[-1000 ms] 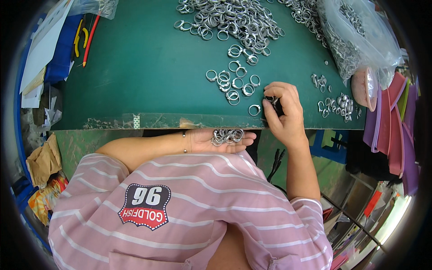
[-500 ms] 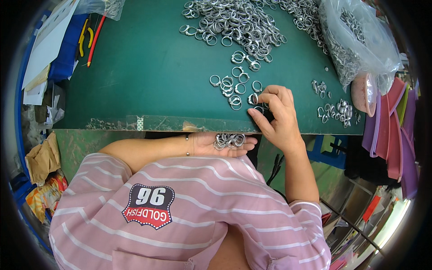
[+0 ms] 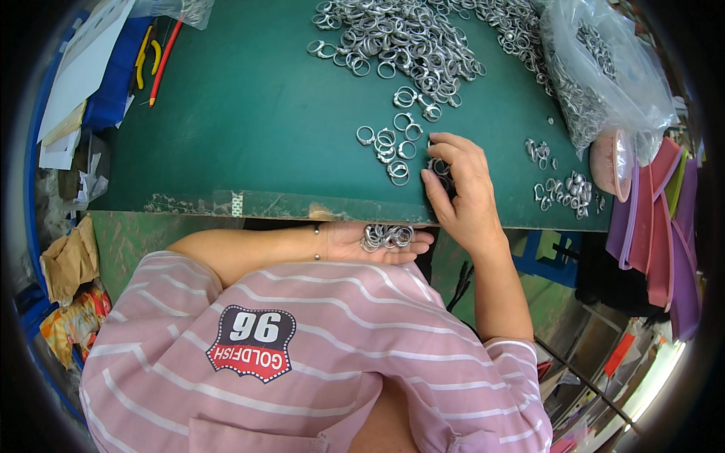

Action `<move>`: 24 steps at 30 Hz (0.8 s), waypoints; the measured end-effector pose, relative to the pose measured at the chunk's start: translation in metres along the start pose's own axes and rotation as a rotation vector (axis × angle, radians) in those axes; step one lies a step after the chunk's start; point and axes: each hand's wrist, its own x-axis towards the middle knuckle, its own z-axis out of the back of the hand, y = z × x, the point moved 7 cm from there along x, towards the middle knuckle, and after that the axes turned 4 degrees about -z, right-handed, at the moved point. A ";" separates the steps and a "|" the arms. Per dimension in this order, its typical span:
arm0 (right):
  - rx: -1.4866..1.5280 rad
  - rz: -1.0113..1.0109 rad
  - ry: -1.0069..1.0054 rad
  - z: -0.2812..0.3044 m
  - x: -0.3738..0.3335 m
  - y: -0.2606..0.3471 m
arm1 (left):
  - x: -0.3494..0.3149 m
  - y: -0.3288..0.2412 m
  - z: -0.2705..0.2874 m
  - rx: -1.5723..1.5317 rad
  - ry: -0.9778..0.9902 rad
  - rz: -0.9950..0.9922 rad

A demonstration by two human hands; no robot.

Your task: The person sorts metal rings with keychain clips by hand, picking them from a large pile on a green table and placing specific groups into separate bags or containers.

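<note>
Palm up below the near edge of the green table mat (image 3: 249, 136), my left hand (image 3: 346, 243) holds a small heap of silver-coloured metal rings (image 3: 387, 237). My right hand (image 3: 467, 189) rests on the mat near that edge, thumb and fingers apart and curved. Between them sit a few dark-looking rings (image 3: 439, 167), partly hidden by the hand. A ring edge shows at the index fingertip. Left of this hand lie several loose rings (image 3: 385, 142). Farther back spreads a large pile of rings (image 3: 411, 53).
A clear plastic bag of rings (image 3: 596, 90) stands at the far right, by a pink container (image 3: 610, 162). Small groups of metal pieces (image 3: 566, 192) lie right of my hand. Yellow-handled pliers (image 3: 141, 59) and a red pen-like tool (image 3: 166, 60) are at the left.
My right hand's fingers have spread and shifted slightly away from me, around the nearest rings. A ring beside it no longer shows apart. The left hand has stayed put with its rings.
</note>
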 end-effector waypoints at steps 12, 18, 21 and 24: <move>0.000 0.086 0.128 -0.014 0.009 0.014 | 0.003 -0.001 0.000 0.042 0.038 -0.005; 0.032 0.017 0.105 -0.013 0.006 0.006 | 0.002 -0.001 0.001 0.036 0.032 -0.008; 0.007 -0.029 0.030 -0.007 0.010 0.012 | 0.003 -0.002 0.002 0.039 0.042 -0.010; -0.058 0.024 0.000 -0.008 0.018 0.021 | 0.003 -0.002 0.003 0.042 0.036 -0.021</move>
